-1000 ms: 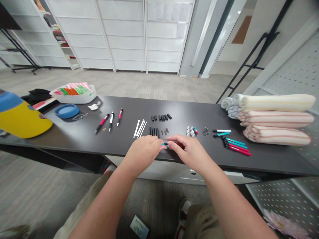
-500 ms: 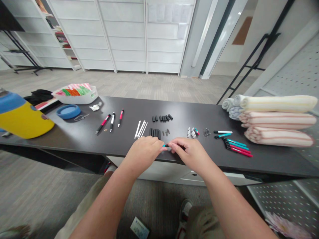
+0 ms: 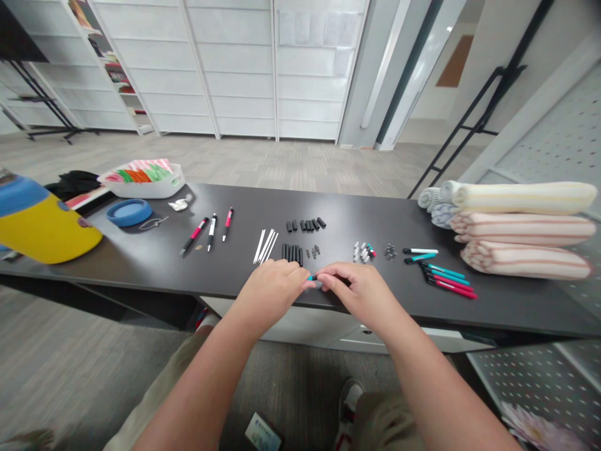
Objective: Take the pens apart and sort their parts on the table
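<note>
Near the table's front edge, my left hand (image 3: 273,285) and my right hand (image 3: 353,287) meet at a small pen part (image 3: 312,278), teal on the left and black on the right. Fingers of both hands are closed on it, hiding most of its length. Just beyond are black tubes (image 3: 292,253) in a row, tiny grey pieces (image 3: 313,252), white refills (image 3: 265,245) and short black grips (image 3: 306,224). Right of my hands lie a cluster of silvery pen tips (image 3: 363,252), small springs (image 3: 389,252) and teal, red and white pen barrels (image 3: 448,277).
Three assembled pens (image 3: 211,232) lie on the dark table (image 3: 366,216) to the left. Farther left are a blue ring-shaped lid (image 3: 129,212), a white basket (image 3: 154,186) and a yellow-and-blue container (image 3: 42,219). Rolled towels (image 3: 526,225) are stacked at the right end.
Both hands stay together on the pen part with almost no movement. The view has shifted very slightly; the things on the table lie as before.
</note>
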`<state>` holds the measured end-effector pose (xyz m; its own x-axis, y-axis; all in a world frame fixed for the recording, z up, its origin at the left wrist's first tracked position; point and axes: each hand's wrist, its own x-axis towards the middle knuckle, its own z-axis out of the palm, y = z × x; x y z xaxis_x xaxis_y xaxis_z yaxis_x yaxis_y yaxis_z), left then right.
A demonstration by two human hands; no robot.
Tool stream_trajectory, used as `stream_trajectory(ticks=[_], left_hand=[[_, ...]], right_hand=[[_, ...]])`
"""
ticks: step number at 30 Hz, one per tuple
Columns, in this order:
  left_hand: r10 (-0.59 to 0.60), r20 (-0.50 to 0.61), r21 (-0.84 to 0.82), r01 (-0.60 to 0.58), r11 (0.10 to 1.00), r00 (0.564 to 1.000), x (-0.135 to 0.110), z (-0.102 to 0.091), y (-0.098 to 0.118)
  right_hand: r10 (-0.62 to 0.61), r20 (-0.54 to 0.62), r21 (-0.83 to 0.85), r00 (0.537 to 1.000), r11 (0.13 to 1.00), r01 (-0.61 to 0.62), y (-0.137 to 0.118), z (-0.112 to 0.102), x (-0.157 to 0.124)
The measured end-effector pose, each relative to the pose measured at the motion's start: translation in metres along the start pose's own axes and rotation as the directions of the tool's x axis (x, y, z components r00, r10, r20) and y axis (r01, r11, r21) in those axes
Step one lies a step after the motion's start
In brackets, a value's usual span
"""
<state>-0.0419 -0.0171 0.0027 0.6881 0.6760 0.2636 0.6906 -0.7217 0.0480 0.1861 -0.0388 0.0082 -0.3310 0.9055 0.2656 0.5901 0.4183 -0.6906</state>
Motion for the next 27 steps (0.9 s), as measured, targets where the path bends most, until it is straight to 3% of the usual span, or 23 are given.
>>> stream_trajectory(ticks=[5, 8, 14, 27], left_hand=[[-0.020, -0.023, -0.045, 0.019, 0.999, 1.000, 0.000, 0.002, -0.004], [-0.025, -0.025, -0.054, 0.024, 0.998, 0.999, -0.001, 0.001, -0.007], [-0.030, -0.031, -0.082, 0.028, 0.996, 0.999, -0.001, -0.002, -0.008], [-0.093, -0.047, -0.050, 0.091, 0.995, 0.995, -0.016, -0.013, -0.027]], right_hand=[[-0.046, -0.135, 0.058, 0.990, 0.997, 0.054, 0.008, 0.000, -0.002], [-0.052, -0.152, 0.065, 0.987, 0.996, 0.062, 0.009, 0.000, -0.001], [0.039, -0.125, 0.024, 0.991, 0.999, -0.036, 0.007, 0.000, 0.000], [0.244, -0.161, 0.156, 0.956, 0.963, -0.219, 0.015, 0.002, 0.000]])
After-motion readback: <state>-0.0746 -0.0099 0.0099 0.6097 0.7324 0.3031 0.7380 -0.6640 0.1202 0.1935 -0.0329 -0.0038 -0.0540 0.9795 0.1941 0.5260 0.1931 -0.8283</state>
